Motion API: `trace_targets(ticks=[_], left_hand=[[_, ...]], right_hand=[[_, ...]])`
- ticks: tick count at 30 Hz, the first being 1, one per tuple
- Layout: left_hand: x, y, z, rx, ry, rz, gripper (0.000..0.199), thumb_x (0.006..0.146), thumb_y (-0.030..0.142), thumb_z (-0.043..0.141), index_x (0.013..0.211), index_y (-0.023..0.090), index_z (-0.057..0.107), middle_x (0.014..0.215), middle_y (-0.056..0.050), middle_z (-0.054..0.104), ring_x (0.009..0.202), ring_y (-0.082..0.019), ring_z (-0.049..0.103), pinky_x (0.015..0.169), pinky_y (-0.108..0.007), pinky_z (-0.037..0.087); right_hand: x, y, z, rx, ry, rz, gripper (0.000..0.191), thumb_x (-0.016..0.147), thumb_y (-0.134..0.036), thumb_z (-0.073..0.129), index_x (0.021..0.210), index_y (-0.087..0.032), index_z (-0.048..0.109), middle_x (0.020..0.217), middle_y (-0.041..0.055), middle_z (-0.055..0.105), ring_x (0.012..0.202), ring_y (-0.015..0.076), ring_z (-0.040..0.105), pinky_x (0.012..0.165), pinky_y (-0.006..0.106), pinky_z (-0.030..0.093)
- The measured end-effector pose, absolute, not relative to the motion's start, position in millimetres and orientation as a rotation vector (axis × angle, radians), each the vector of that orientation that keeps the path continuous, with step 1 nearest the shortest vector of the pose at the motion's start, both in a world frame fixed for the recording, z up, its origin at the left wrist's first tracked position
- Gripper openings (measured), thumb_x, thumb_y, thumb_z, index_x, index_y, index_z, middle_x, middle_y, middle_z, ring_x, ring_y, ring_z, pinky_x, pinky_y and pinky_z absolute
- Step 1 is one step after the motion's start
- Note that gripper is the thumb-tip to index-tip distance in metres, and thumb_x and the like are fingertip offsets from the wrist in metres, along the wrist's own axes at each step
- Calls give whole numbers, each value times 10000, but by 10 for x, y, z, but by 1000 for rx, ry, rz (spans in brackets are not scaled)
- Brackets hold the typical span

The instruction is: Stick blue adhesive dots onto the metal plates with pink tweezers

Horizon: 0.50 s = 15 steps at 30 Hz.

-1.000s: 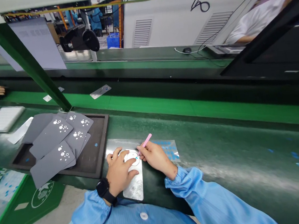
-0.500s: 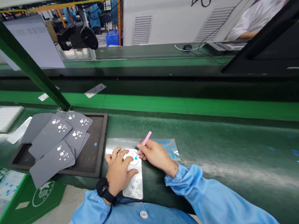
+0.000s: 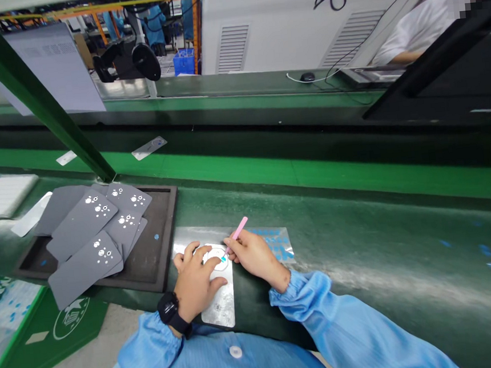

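Observation:
A silvery plate [image 3: 219,307] with a white ring-like part near its top lies on the green table in front of me. My left hand [image 3: 197,280] rests over its left side with the fingers spread, holding nothing. Pink tweezers [image 3: 241,227] are pinched in my right hand [image 3: 254,254]. Their tip is at a small blue piece [image 3: 223,259] on the plate's ring area. Under and behind my hands lies a clear sheet [image 3: 282,241] with several blue pieces on it, partly covered by my right hand.
A dark tray [image 3: 169,225] at the left holds several grey cards [image 3: 81,221] with holes. A green post [image 3: 45,110] rises behind it. Small cards [image 3: 150,148] lie on the green strip beyond. A person's white sleeve [image 3: 413,32] shows at the upper right.
The blue piece at the tweezers' tip looks tilted or partly lifted now. My right hand has shifted very slightly left. The small cards on the green strip have moved left.

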<state>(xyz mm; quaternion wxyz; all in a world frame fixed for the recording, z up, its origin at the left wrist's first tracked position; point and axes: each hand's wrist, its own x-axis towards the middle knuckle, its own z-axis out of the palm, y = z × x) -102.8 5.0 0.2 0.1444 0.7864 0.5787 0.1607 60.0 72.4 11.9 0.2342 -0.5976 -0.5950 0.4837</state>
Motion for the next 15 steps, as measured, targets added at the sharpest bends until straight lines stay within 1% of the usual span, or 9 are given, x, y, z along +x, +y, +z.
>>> trace_targets(ticks=[7, 15], left_hand=[[-1021, 41, 43, 2267, 1674, 423, 350, 693, 311, 800, 1018, 300, 668, 1242, -72, 582, 1225, -363, 387, 839, -504, 334], [-971, 54, 141, 2293, 1703, 271, 343, 721, 309, 778, 1043, 338, 666, 1279, -49, 555, 1233, -357, 372, 840, -511, 350]], right_hand=[[607, 707, 137, -1636, -1686, 1278, 159, 851, -250, 529, 697, -209, 534, 607, 4, 666, 528, 158, 657, 514, 239, 487], [603, 692, 116, -1588, -1682, 1250, 133, 836, -263, 527, 718, -207, 548, 601, 10, 660, 529, 169, 656, 510, 252, 491]])
